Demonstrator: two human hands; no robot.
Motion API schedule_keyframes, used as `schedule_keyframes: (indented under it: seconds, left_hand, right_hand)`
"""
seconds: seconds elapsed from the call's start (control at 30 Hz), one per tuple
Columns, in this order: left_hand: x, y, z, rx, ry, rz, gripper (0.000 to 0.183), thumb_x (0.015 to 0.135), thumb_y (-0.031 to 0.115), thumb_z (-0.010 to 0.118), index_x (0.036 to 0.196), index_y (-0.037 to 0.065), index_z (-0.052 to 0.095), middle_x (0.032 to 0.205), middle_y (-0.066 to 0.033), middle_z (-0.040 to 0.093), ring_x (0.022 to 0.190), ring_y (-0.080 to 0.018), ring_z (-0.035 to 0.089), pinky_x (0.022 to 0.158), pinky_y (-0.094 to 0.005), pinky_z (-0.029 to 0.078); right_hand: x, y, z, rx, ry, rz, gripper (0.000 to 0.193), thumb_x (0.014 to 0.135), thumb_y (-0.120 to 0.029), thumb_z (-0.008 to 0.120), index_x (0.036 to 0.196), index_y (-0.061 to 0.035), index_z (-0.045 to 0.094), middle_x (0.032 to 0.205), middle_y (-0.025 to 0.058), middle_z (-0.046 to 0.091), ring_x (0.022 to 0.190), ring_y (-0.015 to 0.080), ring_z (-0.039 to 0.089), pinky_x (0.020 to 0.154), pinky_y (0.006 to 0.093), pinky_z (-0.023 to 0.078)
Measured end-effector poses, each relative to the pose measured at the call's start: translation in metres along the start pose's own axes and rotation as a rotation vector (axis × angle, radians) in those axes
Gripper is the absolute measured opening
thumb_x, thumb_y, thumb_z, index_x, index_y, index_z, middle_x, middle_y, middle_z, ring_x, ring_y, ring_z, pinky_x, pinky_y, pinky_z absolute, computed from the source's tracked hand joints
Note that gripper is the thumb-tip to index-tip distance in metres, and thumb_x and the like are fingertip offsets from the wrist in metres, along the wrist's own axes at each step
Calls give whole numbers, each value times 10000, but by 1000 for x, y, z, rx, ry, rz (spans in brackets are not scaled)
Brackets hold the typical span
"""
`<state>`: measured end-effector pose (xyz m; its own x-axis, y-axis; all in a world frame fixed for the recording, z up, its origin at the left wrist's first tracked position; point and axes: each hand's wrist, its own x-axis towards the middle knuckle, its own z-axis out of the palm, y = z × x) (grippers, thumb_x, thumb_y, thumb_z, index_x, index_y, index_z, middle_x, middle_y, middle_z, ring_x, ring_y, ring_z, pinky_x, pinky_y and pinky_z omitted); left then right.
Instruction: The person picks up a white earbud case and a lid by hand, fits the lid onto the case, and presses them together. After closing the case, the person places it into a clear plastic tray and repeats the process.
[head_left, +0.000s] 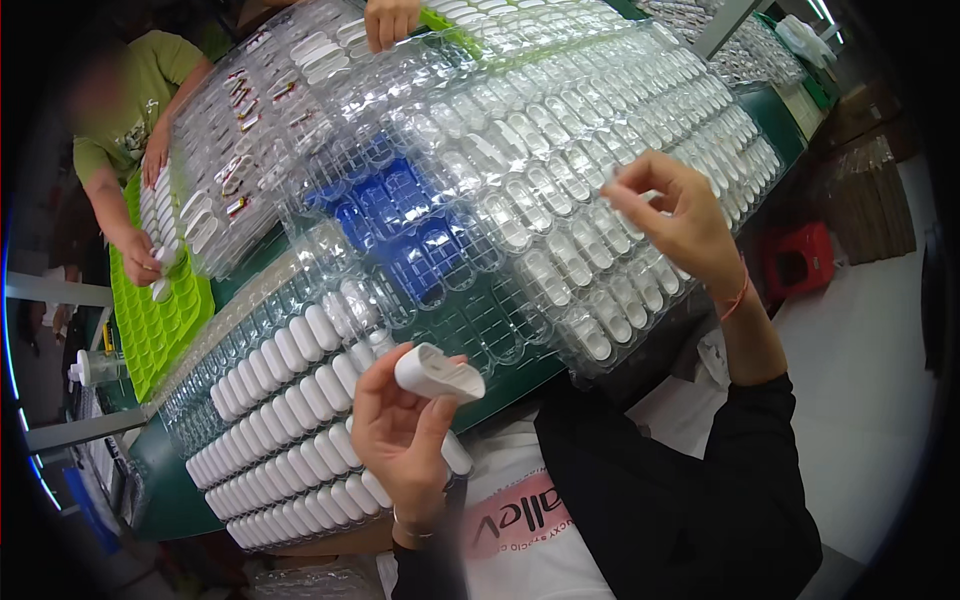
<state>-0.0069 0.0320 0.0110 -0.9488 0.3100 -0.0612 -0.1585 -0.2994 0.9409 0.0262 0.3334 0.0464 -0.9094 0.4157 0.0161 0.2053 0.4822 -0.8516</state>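
Observation:
My left hand (pixel 405 445) grips a white oval plastic casing (pixel 440 373), its hollow side tilted up toward me. It is held above the near table edge, beside a tray of white oval pieces (pixel 320 392). My right hand (pixel 685 220) is raised over transparent trays of open white shells (pixel 595 340) on the right. Its thumb and fingers are pinched together. Whatever may be between those fingertips is too small to make out.
Blue trays (pixel 415 265) lie under transparent ones at mid-table. Across the table, a person in a green shirt (pixel 135 90) handles white pieces on a bright green mat (pixel 160 335). Another person's hand (pixel 390 20) reaches in at the top. A red stool (pixel 800 257) stands at right.

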Motion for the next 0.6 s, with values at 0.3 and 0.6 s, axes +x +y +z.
schedule_keyframes:
  seconds: [0.3,0.6]
  left_hand:
    - [8,-2,-15,-242,-29,-109,442,903,-14,660,1302,-74,481,1185,-147,634,1104,-190,629,948,-316,511]
    - [8,-4,-22,-270,-4,-95,439,891,6,699,1278,-52,500,1189,-137,635,1092,-181,627,941,-305,506]
  right_hand:
    - [-12,-49,92,96,-287,-569,183,871,-49,720,1049,-10,712,933,95,698,690,164,669,602,266,530]
    - [-21,-58,118,-95,-139,-776,244,789,-43,768,1024,-42,701,1008,92,638,680,190,683,529,274,521]
